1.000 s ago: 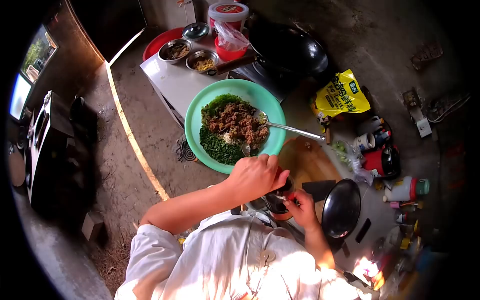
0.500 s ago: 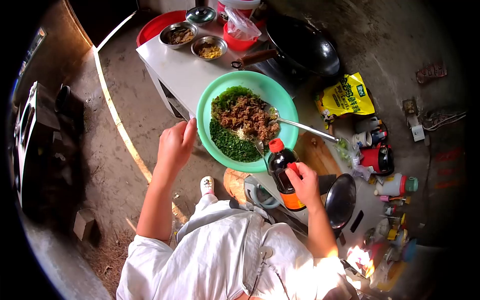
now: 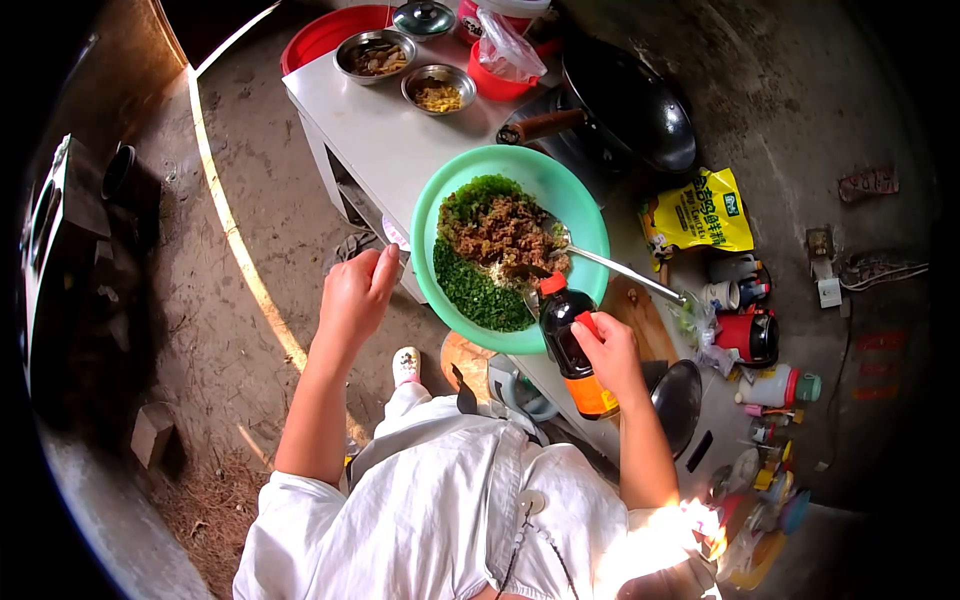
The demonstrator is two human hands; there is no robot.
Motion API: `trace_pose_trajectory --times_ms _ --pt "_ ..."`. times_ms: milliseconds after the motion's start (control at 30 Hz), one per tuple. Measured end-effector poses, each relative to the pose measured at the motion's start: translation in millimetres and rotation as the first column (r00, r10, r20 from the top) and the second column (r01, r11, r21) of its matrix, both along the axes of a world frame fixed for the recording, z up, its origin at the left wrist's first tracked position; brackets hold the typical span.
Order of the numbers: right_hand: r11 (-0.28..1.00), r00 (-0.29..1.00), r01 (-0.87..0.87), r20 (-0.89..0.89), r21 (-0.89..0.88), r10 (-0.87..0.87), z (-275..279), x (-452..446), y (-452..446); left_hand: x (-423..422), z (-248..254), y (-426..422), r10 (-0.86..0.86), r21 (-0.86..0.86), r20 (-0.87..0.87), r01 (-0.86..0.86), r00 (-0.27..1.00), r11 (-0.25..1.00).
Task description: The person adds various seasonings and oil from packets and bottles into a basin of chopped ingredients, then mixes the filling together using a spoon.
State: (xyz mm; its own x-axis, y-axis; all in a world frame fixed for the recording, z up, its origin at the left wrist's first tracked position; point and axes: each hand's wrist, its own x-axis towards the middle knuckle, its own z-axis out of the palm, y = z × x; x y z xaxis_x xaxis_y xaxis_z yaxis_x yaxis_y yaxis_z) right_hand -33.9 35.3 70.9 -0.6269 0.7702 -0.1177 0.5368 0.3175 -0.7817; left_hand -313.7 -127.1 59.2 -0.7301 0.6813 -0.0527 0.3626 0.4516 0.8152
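My right hand (image 3: 612,352) grips a dark sauce bottle (image 3: 568,345) by its red handle; the bottle has a red top and an orange label. Its top is over the near rim of a green bowl (image 3: 592,235). A dark streak shows between the bottle's mouth and the food. Inside the bowl are browned minced meat (image 3: 510,232), chopped greens (image 3: 480,298), a little pale seasoning and a long-handled metal spoon (image 3: 630,272). Left of the bowl, my left hand (image 3: 358,292) is closed with its thumb raised, apart from the rim; its palm side is hidden.
Two metal dishes of food (image 3: 375,57) and a red tub (image 3: 500,80) are at the white table's (image 3: 365,140) far end. A wok (image 3: 640,110), a yellow seasoning bag (image 3: 698,215) and several jars line the right side. A dark lid (image 3: 678,405) lies near my right forearm.
The view has shifted, so the bowl and table appear farther right. My left hand, earlier at the bowl's rim, is now apart from it. The dark streak at the bottle's mouth is new.
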Motion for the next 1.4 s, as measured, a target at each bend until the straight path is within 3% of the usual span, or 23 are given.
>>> trace_pose_trajectory --times_ms 367,433,500,567,767,833,1033,1100,1133,1300,1400 --pt "0.990 0.986 0.106 -0.120 -0.088 -0.116 16.5 2.3 10.3 2.0 6.2 10.7 -0.023 -0.018 0.016 0.024 1.000 1.000" --pt "0.992 0.982 0.094 -0.158 -0.089 -0.107 17.1 10.6 10.2 5.7 8.7 15.5 -0.102 0.138 0.165 0.080 0.981 0.987" --pt "0.994 0.952 0.080 -0.291 -0.071 -0.097 14.7 20.2 9.1 10.0 7.2 22.1 -0.157 0.178 0.218 0.118 0.963 0.977" --pt "0.987 0.940 0.101 -0.314 -0.123 -0.135 19.6 25.6 3.3 19.4 14.1 33.0 -0.299 0.360 0.297 0.184 0.907 0.915" --pt "0.976 0.895 0.137 -0.401 -0.169 -0.195 32.7 42.7 -11.6 50.1 50.5 66.8 -0.577 0.501 0.411 0.354 0.706 0.790" --pt "0.994 0.956 0.107 -0.276 0.007 -0.101 32.9 50.7 -12.4 63.5 59.4 78.3 -0.659 0.493 0.445 0.449 0.606 0.746" --pt "0.969 0.976 -0.030 -0.202 0.246 0.081 51.4 66.9 -18.8 108.1 79.6 104.6 -0.747 0.465 0.251 0.600 0.615 0.651" --pt "0.961 0.980 -0.047 -0.174 0.273 0.098 53.1 78.0 -20.1 118.6 95.3 107.4 -0.775 0.289 0.216 0.719 0.593 0.631" --pt "0.956 0.980 -0.064 -0.163 0.285 0.114 53.5 83.7 -20.4 127.2 92.9 110.3 -0.766 0.280 0.110 0.720 0.634 0.636" --pt "0.933 0.975 -0.099 -0.151 0.347 0.160 50.8 116.9 -14.7 161.7 92.2 122.6 -0.820 0.218 -0.075 0.812 0.568 0.542" --pt "0.931 0.973 -0.104 -0.158 0.349 0.168 57.5 138.2 -9.4 181.1 90.7 130.4 -0.854 0.091 -0.209 0.879 0.476 0.467"
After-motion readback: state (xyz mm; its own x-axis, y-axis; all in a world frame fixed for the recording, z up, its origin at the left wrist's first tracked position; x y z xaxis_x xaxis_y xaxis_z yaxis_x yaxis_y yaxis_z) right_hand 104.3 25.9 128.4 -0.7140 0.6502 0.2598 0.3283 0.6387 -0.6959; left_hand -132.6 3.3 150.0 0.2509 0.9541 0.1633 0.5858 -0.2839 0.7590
